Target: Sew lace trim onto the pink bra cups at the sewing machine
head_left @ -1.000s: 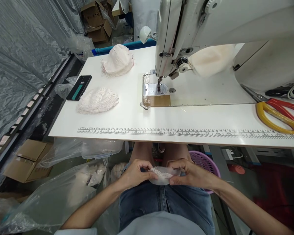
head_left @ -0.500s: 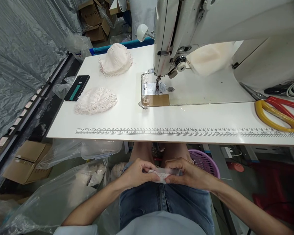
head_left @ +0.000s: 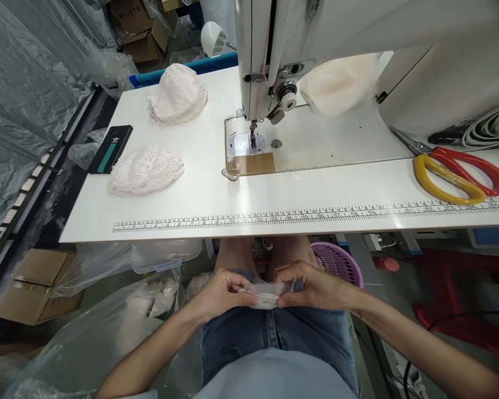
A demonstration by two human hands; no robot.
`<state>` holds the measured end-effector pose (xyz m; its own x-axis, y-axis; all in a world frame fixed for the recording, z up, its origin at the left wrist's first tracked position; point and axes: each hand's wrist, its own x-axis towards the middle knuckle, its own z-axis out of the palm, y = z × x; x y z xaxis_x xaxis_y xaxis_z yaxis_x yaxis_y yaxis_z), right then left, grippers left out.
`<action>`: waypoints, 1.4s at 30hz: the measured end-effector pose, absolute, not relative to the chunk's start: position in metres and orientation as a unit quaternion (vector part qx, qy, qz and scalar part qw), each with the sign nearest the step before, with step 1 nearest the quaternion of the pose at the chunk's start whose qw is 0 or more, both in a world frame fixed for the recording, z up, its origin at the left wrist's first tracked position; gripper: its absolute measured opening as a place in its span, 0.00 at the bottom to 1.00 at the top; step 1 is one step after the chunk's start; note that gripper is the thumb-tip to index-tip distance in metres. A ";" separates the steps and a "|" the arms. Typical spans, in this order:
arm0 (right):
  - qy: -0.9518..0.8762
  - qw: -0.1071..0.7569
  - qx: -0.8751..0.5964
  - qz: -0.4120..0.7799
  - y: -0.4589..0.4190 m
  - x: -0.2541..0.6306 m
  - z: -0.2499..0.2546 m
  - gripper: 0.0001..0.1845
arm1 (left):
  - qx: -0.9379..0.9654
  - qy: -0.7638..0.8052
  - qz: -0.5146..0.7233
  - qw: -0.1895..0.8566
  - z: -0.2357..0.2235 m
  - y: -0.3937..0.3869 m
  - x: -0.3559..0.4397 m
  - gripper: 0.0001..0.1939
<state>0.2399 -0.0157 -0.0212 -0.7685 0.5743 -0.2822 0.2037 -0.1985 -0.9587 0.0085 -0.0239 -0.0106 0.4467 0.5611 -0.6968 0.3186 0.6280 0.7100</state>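
- Head view: on a dark phone (head_left: 110,149) at the left end of the white counter (head_left: 208,199), a green band and a small white logo are shown; the lettering under the logo is too small to be read.
- Along the front edge, a ruler scale (head_left: 299,216) is printed; its numbers rise towards the right, with 18 and 19 made out.
- A small piece of sheer white fabric (head_left: 266,299) with a lace strip is held above the lap, off the counter and below its front edge; one end is gripped between thumb and fingers of the left hand (head_left: 227,292), the other is pinched likewise by the right hand (head_left: 310,285).
- Beside the phone, a lacy white stack (head_left: 146,172) is laid; behind it, a pale frayed stack (head_left: 178,95) is placed.
- Much of the counter's far side is blocked by the sewing machine (head_left: 258,55); under its arm, cream fabric (head_left: 341,83) is partly hidden.
- Scissors (head_left: 453,177) with yellow and red handles are set at the right, near the coiled cable (head_left: 488,127).
- Below, a purple basket (head_left: 343,266) is partly covered by the right arm and leg.
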 end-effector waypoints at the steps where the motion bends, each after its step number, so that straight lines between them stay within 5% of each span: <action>1: -0.619 0.132 -0.314 0.707 -0.016 0.240 -0.021 0.16 | 0.419 0.521 0.084 0.738 -0.011 -0.024 0.008 0.18; 13: -0.602 0.131 -0.313 0.723 -0.015 0.231 -0.022 0.14 | 0.385 0.527 0.093 0.752 -0.011 -0.028 0.002 0.19; 22: -0.674 0.125 -0.305 0.661 -0.015 0.224 -0.018 0.11 | 0.533 0.480 0.036 0.696 -0.010 -0.021 0.011 0.17; 42: -0.663 0.118 -0.294 0.679 -0.020 0.236 -0.031 0.13 | 0.453 0.535 0.023 0.713 -0.012 -0.026 -0.004 0.12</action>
<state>0.2361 -0.0203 -0.0313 -0.7993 0.5498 -0.2426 0.2296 -0.0937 -0.9688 -0.0038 -0.0258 -0.0118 0.4267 0.5172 -0.7419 0.4519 0.5887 0.6703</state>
